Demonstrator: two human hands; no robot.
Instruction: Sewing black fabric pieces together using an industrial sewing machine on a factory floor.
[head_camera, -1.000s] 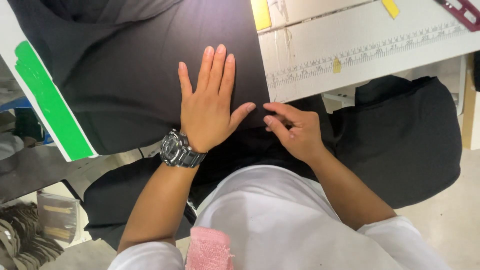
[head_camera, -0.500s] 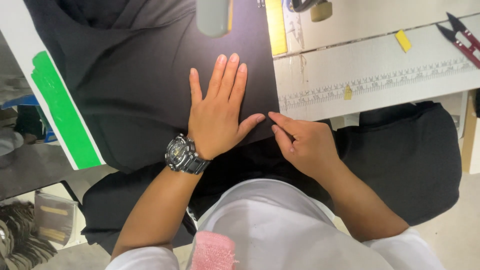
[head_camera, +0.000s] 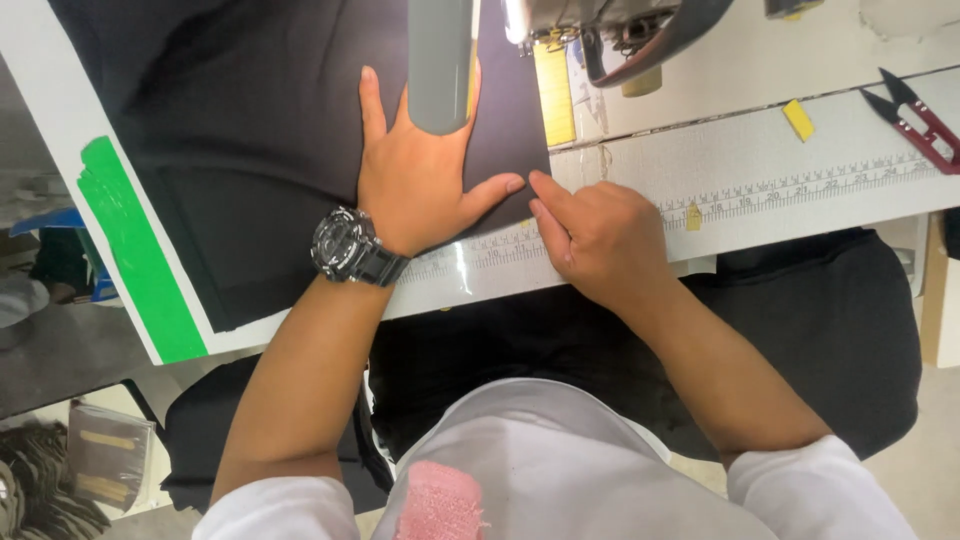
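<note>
The person's left hand (head_camera: 425, 185) lies flat, palm down, on the black fabric (head_camera: 250, 140), its fingers spread and released, gripping nothing; the thumb reaches out to the right along the cloth's lower right corner. A grey cylinder (head_camera: 440, 60) close to the camera hides the tips of the middle fingers. A dark metal wristwatch (head_camera: 350, 250) sits on the left wrist.

The right hand (head_camera: 595, 235) rests just beside the left, its fingers curled and drawn together with the fingertips at the right edge of the fabric, close to the left thumb; whether they actually pinch the cloth cannot be told from this view.

The black fabric is spread over the left part of the white sewing table (head_camera: 800, 190), its right edge ending near a yellow tape strip (head_camera: 555, 95). A printed ruler scale (head_camera: 800, 190) runs along the table's front edge, and part of a sewing machine head (head_camera: 620, 35) shows at the top. A green strip (head_camera: 140, 260) marks the table's left edge. Red-handled thread snips (head_camera: 915, 120) lie well apart at the far right, near a small yellow tab (head_camera: 798, 120)
</note>
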